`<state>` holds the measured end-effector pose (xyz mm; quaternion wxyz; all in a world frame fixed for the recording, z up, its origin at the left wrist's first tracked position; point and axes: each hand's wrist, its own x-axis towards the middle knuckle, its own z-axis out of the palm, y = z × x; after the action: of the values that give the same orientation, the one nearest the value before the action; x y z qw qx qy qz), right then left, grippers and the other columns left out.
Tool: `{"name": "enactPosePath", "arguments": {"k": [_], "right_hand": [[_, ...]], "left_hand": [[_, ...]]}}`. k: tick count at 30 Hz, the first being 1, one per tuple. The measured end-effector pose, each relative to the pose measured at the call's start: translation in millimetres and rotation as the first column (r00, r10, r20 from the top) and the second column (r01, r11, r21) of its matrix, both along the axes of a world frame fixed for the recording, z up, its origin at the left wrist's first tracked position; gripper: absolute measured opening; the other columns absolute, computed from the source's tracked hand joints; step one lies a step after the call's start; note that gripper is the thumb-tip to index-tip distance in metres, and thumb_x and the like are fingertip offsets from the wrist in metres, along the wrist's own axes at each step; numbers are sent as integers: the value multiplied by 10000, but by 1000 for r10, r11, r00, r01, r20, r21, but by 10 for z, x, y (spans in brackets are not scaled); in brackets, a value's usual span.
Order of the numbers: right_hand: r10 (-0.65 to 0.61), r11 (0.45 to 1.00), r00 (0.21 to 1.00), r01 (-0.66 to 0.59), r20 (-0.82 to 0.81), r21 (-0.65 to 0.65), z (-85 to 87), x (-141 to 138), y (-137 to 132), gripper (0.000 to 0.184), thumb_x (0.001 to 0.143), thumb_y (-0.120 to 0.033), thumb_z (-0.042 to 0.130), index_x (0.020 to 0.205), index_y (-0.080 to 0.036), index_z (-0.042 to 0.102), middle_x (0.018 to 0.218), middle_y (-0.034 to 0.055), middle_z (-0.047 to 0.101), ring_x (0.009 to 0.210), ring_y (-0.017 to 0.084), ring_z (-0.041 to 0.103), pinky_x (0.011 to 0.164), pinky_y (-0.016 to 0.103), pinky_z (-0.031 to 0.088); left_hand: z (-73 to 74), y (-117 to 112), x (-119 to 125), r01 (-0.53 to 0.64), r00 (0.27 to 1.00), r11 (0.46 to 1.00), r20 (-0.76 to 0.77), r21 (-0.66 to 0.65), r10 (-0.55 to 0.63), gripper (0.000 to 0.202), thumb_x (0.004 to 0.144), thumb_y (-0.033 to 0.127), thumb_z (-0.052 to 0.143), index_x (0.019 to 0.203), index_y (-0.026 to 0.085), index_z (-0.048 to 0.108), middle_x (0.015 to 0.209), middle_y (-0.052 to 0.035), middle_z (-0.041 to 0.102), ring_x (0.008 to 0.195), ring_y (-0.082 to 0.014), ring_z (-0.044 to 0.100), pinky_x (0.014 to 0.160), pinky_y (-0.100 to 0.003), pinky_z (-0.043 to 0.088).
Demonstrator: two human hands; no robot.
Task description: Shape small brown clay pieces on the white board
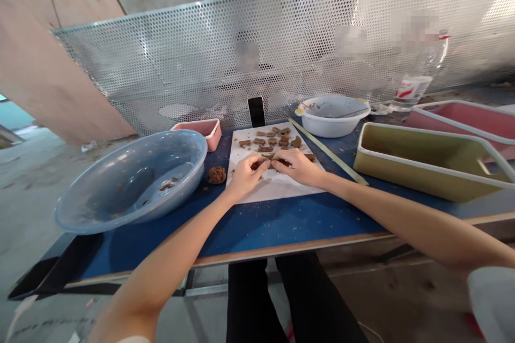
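L hand [244, 176] & R hand [298, 168] nearly touching, both pinching brown pc [270, 157]; bottle [425, 71] w/ red/white label [412, 89], txt unreadable.

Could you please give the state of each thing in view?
Small brown pieces: spread on a flat white board
Left hand: fingers bent, at the pieces
Right hand: likewise
White-edged black phone: upright, screen dark
Large blue plastic basin: open, brown scraps inside
White oval plastic basin: open
Olive rectangular trough: upright, open
Clear plastic bottle: standing
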<state>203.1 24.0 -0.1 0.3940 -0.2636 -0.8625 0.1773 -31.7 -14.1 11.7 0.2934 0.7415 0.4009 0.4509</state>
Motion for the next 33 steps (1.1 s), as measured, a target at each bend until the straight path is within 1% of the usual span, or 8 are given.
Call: {"name": "enactPosePath", "arguments": {"k": [9,13,16,19,21,25,29,33], "right_hand": [[-23,998,1000,22,-13,-54,13,41,15,494,1189,-499,468,782,-232,549,741,-6,602,703,157,540,766,370,414],[-5,992,1000,4,-7,-123,23,35,-4,396,1123,-546,617,904,-222,676,827,14,709,758,180,628,737,354,452],[-19,983,1000,14,-24,-182,-12,-4,-25,339,1081,-538,688,980,-217,729,871,22,751,776,186,651,714,338,473],[-28,973,999,17,-44,-231,-28,-27,-40,330,1073,-517,687,967,-210,745,876,29,762,788,189,651,717,337,482],[3,965,999,-14,-43,-262,-8,-28,-52,349,1070,-528,684,953,-209,763,886,34,775,800,194,662,740,343,497],[86,941,996,-91,-30,-326,53,-12,-77,414,1089,-585,647,1050,-209,816,973,51,819,871,218,712,784,351,533],[105,931,994,-109,-30,-348,68,7,-81,488,1096,-646,618,1031,-195,791,943,52,781,876,216,689,767,338,508],[111,934,994,-104,3,-341,79,12,-99,499,1104,-655,601,983,-197,758,882,32,726,836,199,650,739,326,474]], "left_hand": [[-6,42,-37,-32,999,999,31,-43,33,607,979,800,766,895,200,788,876,-58,687,701,-198,649,643,-314,517],[26,-13,-22,-60,998,998,32,-21,61,572,971,764,797,875,201,823,872,-64,714,716,-202,649,650,-313,506],[31,-44,-14,-75,997,996,19,48,74,528,1016,701,776,846,206,843,888,-67,727,798,-217,675,746,-331,521],[44,-20,-50,-117,991,990,80,74,111,474,1057,660,739,1012,215,897,932,-60,727,818,-204,653,788,-337,518],[67,20,-94,-65,994,997,90,50,60,504,1011,692,789,1162,224,900,1000,-61,727,780,-182,625,747,-328,516],[102,84,-164,155,984,984,-100,92,-146,596,845,730,954,1157,226,899,1099,-81,747,845,-190,648,804,-338,558],[71,95,-165,145,980,973,-159,182,-116,626,883,711,947,1253,211,869,1063,-81,768,891,-215,678,866,-370,577],[53,90,-155,151,975,959,-196,241,-105,516,939,673,916,1173,215,873,1088,-89,781,948,-232,708,900,-384,588]]}}
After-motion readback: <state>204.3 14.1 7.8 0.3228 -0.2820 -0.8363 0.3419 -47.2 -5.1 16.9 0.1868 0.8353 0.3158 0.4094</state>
